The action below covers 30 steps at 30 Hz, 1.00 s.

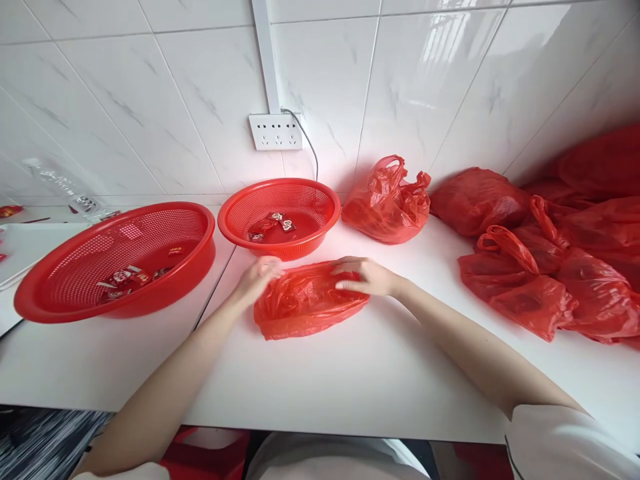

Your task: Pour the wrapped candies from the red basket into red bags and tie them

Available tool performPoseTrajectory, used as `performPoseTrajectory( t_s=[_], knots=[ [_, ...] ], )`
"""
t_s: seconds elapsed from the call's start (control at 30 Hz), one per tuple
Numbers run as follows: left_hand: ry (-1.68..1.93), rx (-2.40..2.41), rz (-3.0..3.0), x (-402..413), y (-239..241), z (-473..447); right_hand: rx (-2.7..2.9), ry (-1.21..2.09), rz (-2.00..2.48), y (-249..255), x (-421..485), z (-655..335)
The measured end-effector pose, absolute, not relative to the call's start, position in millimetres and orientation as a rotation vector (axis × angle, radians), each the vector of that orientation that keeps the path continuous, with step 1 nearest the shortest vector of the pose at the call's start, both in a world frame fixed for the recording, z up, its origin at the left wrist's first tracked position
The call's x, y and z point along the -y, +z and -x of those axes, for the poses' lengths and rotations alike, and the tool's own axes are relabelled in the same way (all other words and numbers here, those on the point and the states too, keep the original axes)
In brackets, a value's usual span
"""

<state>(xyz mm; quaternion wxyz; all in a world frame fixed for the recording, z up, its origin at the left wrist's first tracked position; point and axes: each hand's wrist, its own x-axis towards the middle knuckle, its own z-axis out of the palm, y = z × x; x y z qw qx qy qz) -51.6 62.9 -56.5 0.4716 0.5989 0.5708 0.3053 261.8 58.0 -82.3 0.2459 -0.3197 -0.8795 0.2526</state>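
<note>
1. On the white table point(350, 387), has both hands at one thin red bag point(310, 317), right in front of the body, with its wide mouth facing up.
2. With the left hand point(260, 277), reaches the bag's back left corner, with fingers curled in close. Looks blurry there, so cannot tell if pinching the bag or only touching it.
3. With the right hand point(366, 276), touches the bag's back right edge, with fingers partly spread and a gap above the thumb.
4. Just behind the bag, has a small red basket point(293, 249) with a few wrapped treats point(287, 225) inside.
5. Off to the left, has a big red basket point(193, 280) with more treats.
6. Toward the right, has a puffy red bag point(385, 217) near the tiled wall point(200, 120), then a pile of red bags point(575, 267).
</note>
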Motion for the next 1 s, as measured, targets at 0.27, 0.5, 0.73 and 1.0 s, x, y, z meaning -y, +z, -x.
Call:
performPoseTrajectory(
  t_s=[0.27,0.5,0.73,1.0],
  knots=[
    [1.008,-1.083,-0.588,-93.5,-33.1,39.0,1.981,0.487,0.687,5.5,-60.5,-233.8],
    [1.123,-1.003,-0.626,-67.6,-47.5,33.3,2.012,0.494,0.696,22.7,-51.8,-234.0],
    [1.045,-0.911,-0.666,-50.8,-53.3,27.5,2.170,0.514,0.865,-9.9,-68.5,-241.7],
    [0.959,-0.935,-0.752,-39.1,-69.9,10.2,2.317,0.184,1.653,-58.1,-73.1,-212.2]
  ],
)
